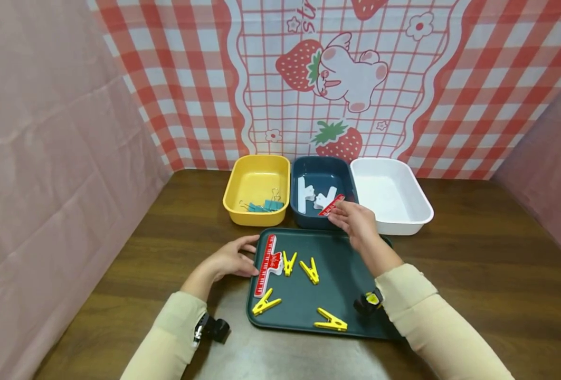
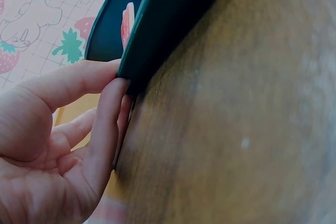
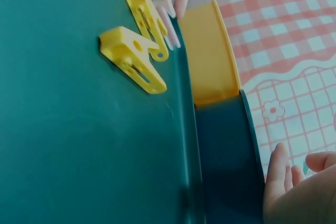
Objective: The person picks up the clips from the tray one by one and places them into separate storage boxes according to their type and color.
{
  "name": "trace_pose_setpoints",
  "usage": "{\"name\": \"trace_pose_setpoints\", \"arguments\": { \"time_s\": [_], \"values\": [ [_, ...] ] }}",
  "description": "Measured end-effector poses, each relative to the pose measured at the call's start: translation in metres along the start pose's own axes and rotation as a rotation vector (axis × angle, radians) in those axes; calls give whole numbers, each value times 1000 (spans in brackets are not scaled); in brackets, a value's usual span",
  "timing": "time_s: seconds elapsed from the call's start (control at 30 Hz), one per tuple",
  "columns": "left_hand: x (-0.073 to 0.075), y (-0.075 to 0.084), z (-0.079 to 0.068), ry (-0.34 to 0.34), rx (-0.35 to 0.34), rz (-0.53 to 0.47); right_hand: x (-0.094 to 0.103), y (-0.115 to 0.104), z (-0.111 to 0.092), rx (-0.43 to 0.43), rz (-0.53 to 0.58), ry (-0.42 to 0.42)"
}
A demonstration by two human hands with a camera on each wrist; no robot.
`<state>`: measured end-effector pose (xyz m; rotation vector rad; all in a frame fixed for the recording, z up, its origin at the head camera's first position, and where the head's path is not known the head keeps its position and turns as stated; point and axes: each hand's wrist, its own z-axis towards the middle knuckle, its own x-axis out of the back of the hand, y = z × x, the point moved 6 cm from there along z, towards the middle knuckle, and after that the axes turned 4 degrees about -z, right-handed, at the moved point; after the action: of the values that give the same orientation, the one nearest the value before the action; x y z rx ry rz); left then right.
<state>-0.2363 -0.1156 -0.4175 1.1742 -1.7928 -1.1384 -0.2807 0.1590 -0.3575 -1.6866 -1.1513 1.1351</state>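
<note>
At the left edge of the dark green tray point(image 1: 337, 274), my left hand point(image 2: 68, 129) pinches the rim between thumb and fingers. Beside it on the tray lies a red and white bag clip point(image 1: 267, 266). My right hand point(image 1: 356, 219) is over the near side of the dark blue bin point(image 1: 304, 219), its fingertips right at a red-striped clip point(image 1: 330, 207). In the right wrist view, thumb and fingers point(image 3: 277, 169) stand apart with nothing visible between them. White clips point(image 1: 302, 195) lie in that bin. Several yellow clothespins point(image 1: 311, 271) are spread over the tray.
The yellow bin point(image 1: 233, 203) left of the blue one holds teal binder clips point(image 1: 266, 206). To its right stands a white bin point(image 1: 403, 228). A checked strawberry cloth point(image 1: 199, 79) hangs behind the bins. The wooden table point(image 1: 166, 232) runs beneath everything.
</note>
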Motion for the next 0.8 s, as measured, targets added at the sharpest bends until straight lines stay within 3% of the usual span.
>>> {"name": "trace_pose_setpoints", "arguments": {
  "time_s": [0.4,0.8],
  "values": [
    [0,0,0,11,10,9,-7,18,-21,10,-101,-41],
    [-1,2,-1,6,-7,-2,-23,31,-39,15,-118,-79]
  ]
}}
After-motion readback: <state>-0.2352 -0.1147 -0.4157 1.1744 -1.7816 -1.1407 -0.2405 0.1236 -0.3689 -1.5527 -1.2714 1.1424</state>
